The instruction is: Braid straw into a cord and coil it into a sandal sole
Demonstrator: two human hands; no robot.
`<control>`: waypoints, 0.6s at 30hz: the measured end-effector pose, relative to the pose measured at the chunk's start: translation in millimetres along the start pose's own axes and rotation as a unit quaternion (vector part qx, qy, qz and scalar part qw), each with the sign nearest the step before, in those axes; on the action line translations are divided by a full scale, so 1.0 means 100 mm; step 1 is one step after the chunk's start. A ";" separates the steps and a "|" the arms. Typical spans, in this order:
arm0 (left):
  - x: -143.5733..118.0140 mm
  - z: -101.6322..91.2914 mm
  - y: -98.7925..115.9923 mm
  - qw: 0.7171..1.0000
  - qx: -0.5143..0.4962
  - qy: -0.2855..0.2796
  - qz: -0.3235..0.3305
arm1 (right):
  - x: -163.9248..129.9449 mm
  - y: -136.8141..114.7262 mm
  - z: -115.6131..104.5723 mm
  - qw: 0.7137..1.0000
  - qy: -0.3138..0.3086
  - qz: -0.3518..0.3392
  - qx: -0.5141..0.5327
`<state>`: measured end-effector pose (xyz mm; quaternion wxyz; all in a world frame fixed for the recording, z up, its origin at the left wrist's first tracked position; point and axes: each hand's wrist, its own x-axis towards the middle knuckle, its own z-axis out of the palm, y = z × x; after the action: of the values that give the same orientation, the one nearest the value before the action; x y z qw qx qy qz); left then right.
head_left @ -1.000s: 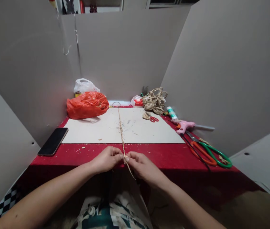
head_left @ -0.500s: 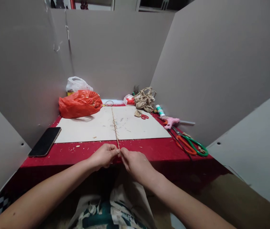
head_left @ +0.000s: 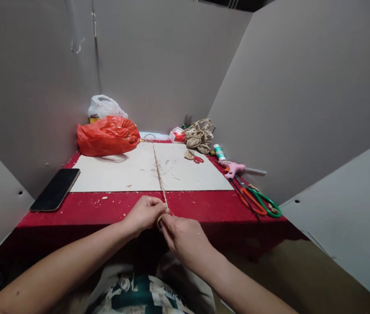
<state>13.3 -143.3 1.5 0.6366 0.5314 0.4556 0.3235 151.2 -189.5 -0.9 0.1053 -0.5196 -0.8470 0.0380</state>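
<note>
Work surface: a table with a red cloth (head_left: 211,208), boxed in on the left, far and right sides by plain grey panels (head_left: 158,65).

Near edge: your left hand (head_left: 144,214) and right hand (head_left: 181,235) meet at the table's near rim, touching each other. Both are closed in a pinch on the near end of a jute cord (head_left: 159,174); a small loop of cord shows between the fingertips. Judged from this, the plaited length already runs taut from your fingers back across the table, and the part at your fingertips is what remains to be worked; how much loose cord is left below the hands cannot be seen.

Middle ground: the cord crosses a pale board (head_left: 119,174) lying flat on the cloth, roughly along its centre line, to the far edge, where its anchoring is too small to make out. Fibre crumbs dot the cloth near the board. A dark phone (head_left: 55,195) lies at the near left, apart from the board. At the right sit green-handled scissors (head_left: 266,204) and orange-handled scissors (head_left: 252,200), overlapping, and just beyond them a pink glue gun (head_left: 235,167).

Far ground: an orange plastic bag (head_left: 108,135) at the far left with a white bag (head_left: 104,106) behind it; a heap of jute pieces (head_left: 199,133) at the far right, small red scissors (head_left: 198,159) just before it.
</note>
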 end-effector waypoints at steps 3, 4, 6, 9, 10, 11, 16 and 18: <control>0.00 -0.01 -0.02 1.000 -0.022 0.009 0.020 | -0.01 0.00 0.01 0.999 -0.002 -0.021 0.042; -0.01 -0.02 -0.02 0.999 -0.032 0.010 0.023 | -0.01 0.01 0.00 0.997 -0.001 -0.038 0.070; -0.02 -0.04 -0.01 0.999 -0.047 0.014 0.023 | -0.03 0.06 -0.06 0.989 0.027 -0.049 0.139; -0.07 -0.07 0.02 0.998 -0.053 0.013 0.023 | 0.01 0.18 -0.14 0.958 0.128 0.035 0.253; -0.08 -0.07 0.03 0.998 -0.056 0.012 0.024 | 0.04 0.22 -0.15 0.942 0.143 0.066 0.297; -0.10 -0.07 0.03 0.998 -0.060 0.011 0.024 | 0.08 0.26 -0.15 0.925 0.133 0.084 0.346; -0.09 -0.04 -0.04 0.997 -0.022 0.038 0.063 | 0.25 0.24 -0.05 0.797 -0.038 0.163 0.581; -0.08 -0.02 -0.09 0.992 0.029 0.066 0.102 | 0.28 0.18 -0.02 0.739 -0.062 0.201 0.640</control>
<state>7.6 -151.9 -4.9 0.5532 0.5712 0.4489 0.4076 155.3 -156.5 1.5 0.3505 -0.4845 -0.5040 0.6232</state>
